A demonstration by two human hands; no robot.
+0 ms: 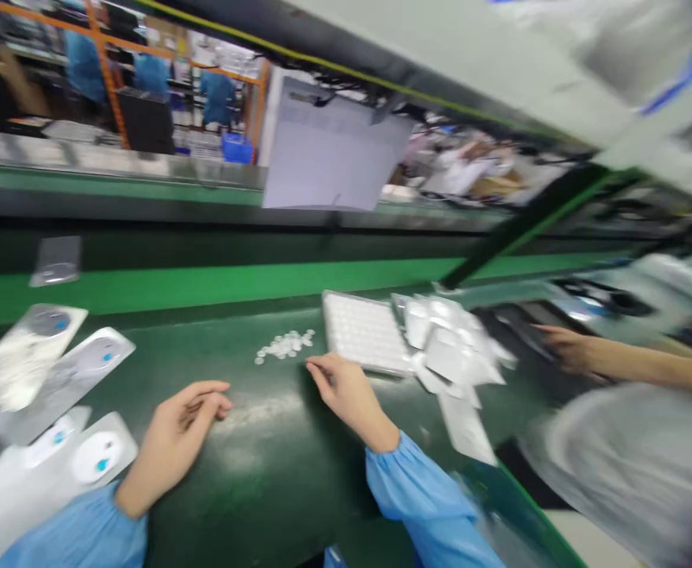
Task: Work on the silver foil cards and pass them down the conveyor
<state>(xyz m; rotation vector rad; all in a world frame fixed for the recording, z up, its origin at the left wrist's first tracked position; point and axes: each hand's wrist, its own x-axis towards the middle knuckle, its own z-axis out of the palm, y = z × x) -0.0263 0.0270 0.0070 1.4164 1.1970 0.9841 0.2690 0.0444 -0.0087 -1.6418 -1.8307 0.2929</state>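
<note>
On the green table, my left hand (pixel 173 434) is held with its fingers curled in and the thumb close to the index finger. Whatever may be between those fingertips is too small or blurred to make out. My right hand (pixel 354 398) reaches in beside a loose pile of small clear round pieces (pixel 286 345), its thumb and index finger apart and nothing visible between them. Just beyond that hand lies a white tray (pixel 363 331) with rows of small cells.
Flat packs with blue dots (pixel 94 457) lie at the left. White pouches (pixel 446 347) are heaped right of the tray. Another person's hand (pixel 570 347) rests on a dark object at the right, near a grey bag (pixel 635 465). A paper sheet (pixel 334 146) hangs above the table.
</note>
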